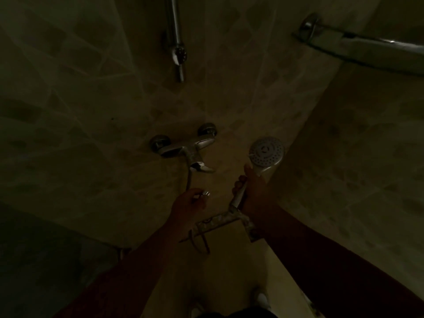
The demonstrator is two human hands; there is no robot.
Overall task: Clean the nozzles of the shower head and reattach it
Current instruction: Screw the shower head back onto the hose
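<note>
Nearest, two bare forearms reach up from the bottom edge into a very dim shower corner. At about 5 o'clock from the frame's middle, the right hand [253, 193] has its fingers [238, 183] wrapped closed around the pale handle of the shower head [266, 153], thumb lying along the neck. The round face of the head, with its rings of nozzle holes, is turned toward the camera and sits at roughly 3 o'clock from the wall tap. The handle's lower end shows bare below the palm, with no hose joined to it.

At about 6 o'clock, the left hand [188, 206] is curled, its fingertips pinching the shiny metal end nut of the hose [205, 193]. That nut is near the handle's lower end but apart from it. The hose itself runs up from the hand to the underside of the mixer tap [183, 149], mostly lost in shadow.

Just below and between the hands, a mottled metal bracket or rack [220, 220] juts from the corner; what it is cannot be made out in the dark.

Farther off, the chrome mixer tap is mounted on the tiled wall [91, 99] near the centre, its lever pointing down to the right. At 12 o'clock, a vertical chrome riser rail [175, 35] ends in a holder. At 2 o'clock, a chrome-edged shelf [367, 45] is fixed to the side wall.
</note>
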